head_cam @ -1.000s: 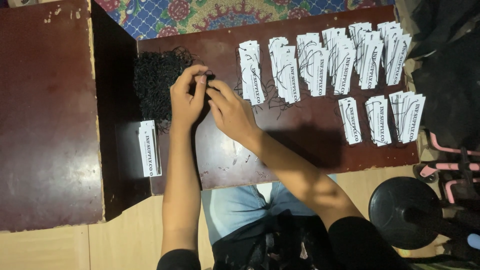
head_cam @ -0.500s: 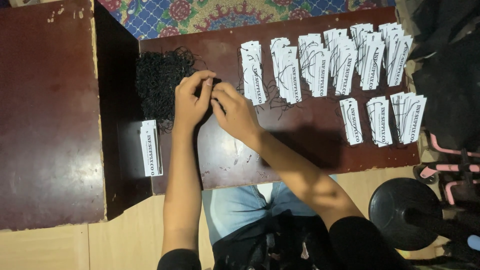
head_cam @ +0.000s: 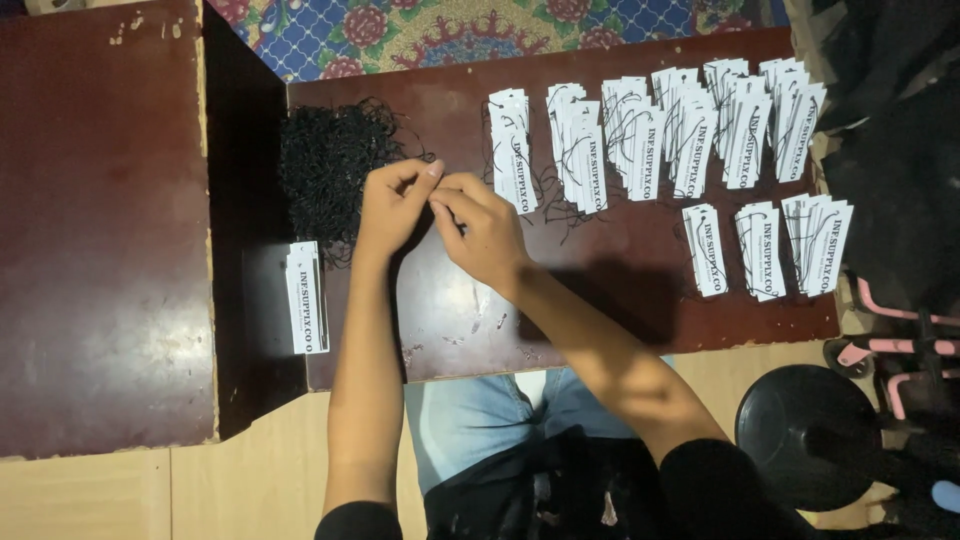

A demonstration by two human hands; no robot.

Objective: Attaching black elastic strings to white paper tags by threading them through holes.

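Head view: both hands shifted slightly right of string pile since a second ago, fingertips meeting mid-frame. Left hand (head_cam: 392, 208) and right hand (head_cam: 483, 225) pinch closed, apparently on thin black string, too fine to confirm. String pile (head_cam: 330, 165) upper left; tag stacks (head_cam: 660, 140) upper right; single tag stack (head_cam: 306, 297) left.

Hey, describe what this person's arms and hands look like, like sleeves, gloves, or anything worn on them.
Both hands are bare: no gloves, and no rings, watch or bracelets that the head view shows. The left hand and right hand lead to forearms uncovered up to about the elbow, where dark, apparently black sleeves begin at the bottom of the picture. No markings show on the sleeves.
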